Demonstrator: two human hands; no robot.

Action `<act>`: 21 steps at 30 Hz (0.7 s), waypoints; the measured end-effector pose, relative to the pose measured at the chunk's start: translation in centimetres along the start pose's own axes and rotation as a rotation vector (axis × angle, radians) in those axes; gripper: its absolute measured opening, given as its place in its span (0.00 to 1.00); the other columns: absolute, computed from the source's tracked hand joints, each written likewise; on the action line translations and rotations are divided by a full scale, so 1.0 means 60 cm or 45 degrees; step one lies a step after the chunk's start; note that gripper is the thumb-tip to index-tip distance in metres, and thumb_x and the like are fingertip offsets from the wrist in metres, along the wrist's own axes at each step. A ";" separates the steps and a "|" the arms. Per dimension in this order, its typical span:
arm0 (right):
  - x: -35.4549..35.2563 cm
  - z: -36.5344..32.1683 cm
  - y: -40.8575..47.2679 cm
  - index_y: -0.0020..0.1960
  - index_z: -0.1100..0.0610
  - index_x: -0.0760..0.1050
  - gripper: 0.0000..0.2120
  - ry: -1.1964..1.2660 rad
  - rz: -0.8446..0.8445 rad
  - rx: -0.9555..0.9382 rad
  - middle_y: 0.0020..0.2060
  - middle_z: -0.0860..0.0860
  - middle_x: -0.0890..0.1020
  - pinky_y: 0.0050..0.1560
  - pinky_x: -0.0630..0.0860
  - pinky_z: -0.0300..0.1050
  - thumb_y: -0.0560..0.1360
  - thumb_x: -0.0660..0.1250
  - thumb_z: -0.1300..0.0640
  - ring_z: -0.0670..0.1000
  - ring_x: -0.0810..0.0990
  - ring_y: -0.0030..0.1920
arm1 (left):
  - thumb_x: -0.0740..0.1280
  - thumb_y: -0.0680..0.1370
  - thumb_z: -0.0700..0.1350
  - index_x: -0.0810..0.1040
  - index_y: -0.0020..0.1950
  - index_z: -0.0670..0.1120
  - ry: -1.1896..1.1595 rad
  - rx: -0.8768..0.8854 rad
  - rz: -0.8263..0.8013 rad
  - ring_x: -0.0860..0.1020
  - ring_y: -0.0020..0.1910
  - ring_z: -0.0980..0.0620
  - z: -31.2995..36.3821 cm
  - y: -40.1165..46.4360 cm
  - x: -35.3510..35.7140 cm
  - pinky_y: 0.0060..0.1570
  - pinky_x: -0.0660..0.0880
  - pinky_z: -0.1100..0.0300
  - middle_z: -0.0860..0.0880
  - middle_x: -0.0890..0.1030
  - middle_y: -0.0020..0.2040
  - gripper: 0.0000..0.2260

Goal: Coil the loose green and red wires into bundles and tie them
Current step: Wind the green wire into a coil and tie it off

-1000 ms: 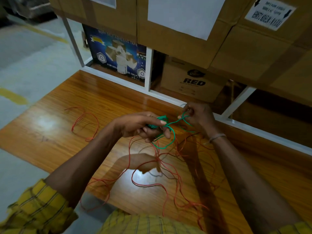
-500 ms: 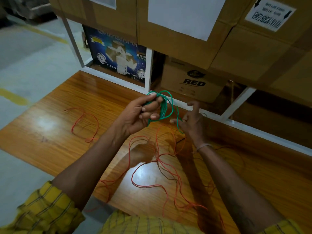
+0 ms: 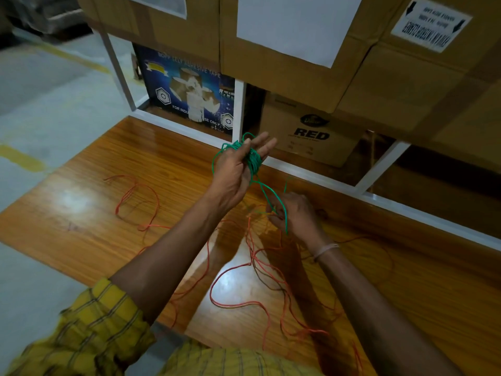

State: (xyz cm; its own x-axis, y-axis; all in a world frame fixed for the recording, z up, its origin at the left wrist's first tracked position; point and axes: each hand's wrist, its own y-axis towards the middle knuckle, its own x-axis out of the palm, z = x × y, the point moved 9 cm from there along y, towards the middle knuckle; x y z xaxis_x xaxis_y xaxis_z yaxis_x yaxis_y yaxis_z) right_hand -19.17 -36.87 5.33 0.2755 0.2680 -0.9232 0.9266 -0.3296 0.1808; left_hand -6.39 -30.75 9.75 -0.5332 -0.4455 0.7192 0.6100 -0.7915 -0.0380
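Observation:
The green wire (image 3: 253, 160) is wound in several turns around the fingers of my left hand (image 3: 235, 172), which is raised above the wooden table with fingers stretched out. A green strand runs down from the coil to my right hand (image 3: 294, 215), which pinches it low over the table. Loose red wire (image 3: 260, 270) lies tangled on the table under both forearms, with a separate red loop (image 3: 138, 202) to the left.
The wooden table (image 3: 81, 213) has a white metal shelf frame (image 3: 320, 180) along its far edge. Cardboard boxes (image 3: 309, 137) and a blue tape carton (image 3: 189, 96) fill the shelves behind. Concrete floor with yellow lines lies to the left.
My left hand has lifted and moved away from me with the green coil on its fingers. My right hand has dropped lower and nearer, drawing the green strand out.

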 end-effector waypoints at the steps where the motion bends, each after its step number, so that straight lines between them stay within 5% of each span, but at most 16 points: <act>1: 0.001 0.000 -0.001 0.53 0.53 0.84 0.11 0.003 -0.023 -0.001 0.45 0.54 0.85 0.51 0.73 0.52 0.71 0.79 0.58 0.60 0.83 0.51 | 0.55 0.90 0.41 0.75 0.66 0.34 0.135 0.046 0.039 0.79 0.72 0.38 0.001 0.001 -0.007 0.78 0.69 0.43 0.37 0.79 0.72 0.14; 4: 0.007 0.003 0.000 0.56 0.50 0.83 0.14 0.040 -0.127 0.015 0.47 0.51 0.84 0.52 0.75 0.52 0.71 0.78 0.58 0.58 0.83 0.52 | 0.56 0.90 0.44 0.73 0.75 0.36 0.548 0.100 0.134 0.81 0.70 0.46 0.003 0.003 -0.028 0.82 0.60 0.42 0.48 0.86 0.65 0.18; 7: 0.003 0.007 -0.001 0.55 0.50 0.83 0.15 0.068 -0.140 0.008 0.43 0.47 0.79 0.43 0.69 0.46 0.70 0.77 0.59 0.55 0.80 0.44 | 0.55 0.90 0.48 0.72 0.78 0.42 0.735 0.177 0.139 0.80 0.71 0.50 0.019 0.004 -0.035 0.81 0.62 0.43 0.64 0.87 0.55 0.19; 12: -0.005 0.012 -0.008 0.59 0.51 0.83 0.19 0.111 -0.128 -0.007 0.40 0.46 0.75 0.40 0.66 0.46 0.70 0.80 0.57 0.50 0.76 0.41 | 0.57 0.90 0.48 0.65 0.81 0.43 1.256 0.394 0.163 0.72 0.72 0.65 0.054 0.000 -0.048 0.68 0.65 0.72 0.49 0.75 0.77 0.20; 15: -0.012 0.023 -0.010 0.51 0.52 0.85 0.10 0.372 -0.077 0.019 0.39 0.46 0.74 0.38 0.68 0.41 0.72 0.80 0.55 0.42 0.72 0.37 | 0.58 0.89 0.48 0.65 0.79 0.40 1.707 0.446 0.081 0.74 0.73 0.50 0.051 0.005 -0.058 0.68 0.70 0.63 0.45 0.74 0.78 0.20; 18: -0.027 0.031 -0.010 0.50 0.56 0.87 0.06 0.670 -0.090 0.116 0.40 0.47 0.75 0.39 0.68 0.36 0.75 0.79 0.55 0.41 0.73 0.38 | 0.57 0.88 0.52 0.67 0.75 0.37 2.108 0.342 -0.051 0.83 0.59 0.38 0.023 0.003 -0.067 0.57 0.78 0.46 0.38 0.82 0.62 0.22; 21: -0.046 0.029 -0.009 0.52 0.53 0.88 0.08 0.765 -0.103 0.123 0.44 0.53 0.81 0.45 0.74 0.45 0.82 0.71 0.51 0.50 0.80 0.45 | 0.56 0.89 0.55 0.63 0.76 0.34 2.354 0.217 -0.160 0.82 0.51 0.37 0.003 -0.010 -0.068 0.48 0.74 0.50 0.37 0.83 0.52 0.26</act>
State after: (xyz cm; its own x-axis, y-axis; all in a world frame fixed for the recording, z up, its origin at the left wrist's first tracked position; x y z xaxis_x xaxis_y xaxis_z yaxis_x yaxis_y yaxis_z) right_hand -20.90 -39.00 7.16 0.3271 0.7497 -0.5753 0.9310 -0.3599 0.0604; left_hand -4.47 -28.38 6.97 -0.3841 -0.3208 -0.8658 0.5036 -0.8587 0.0947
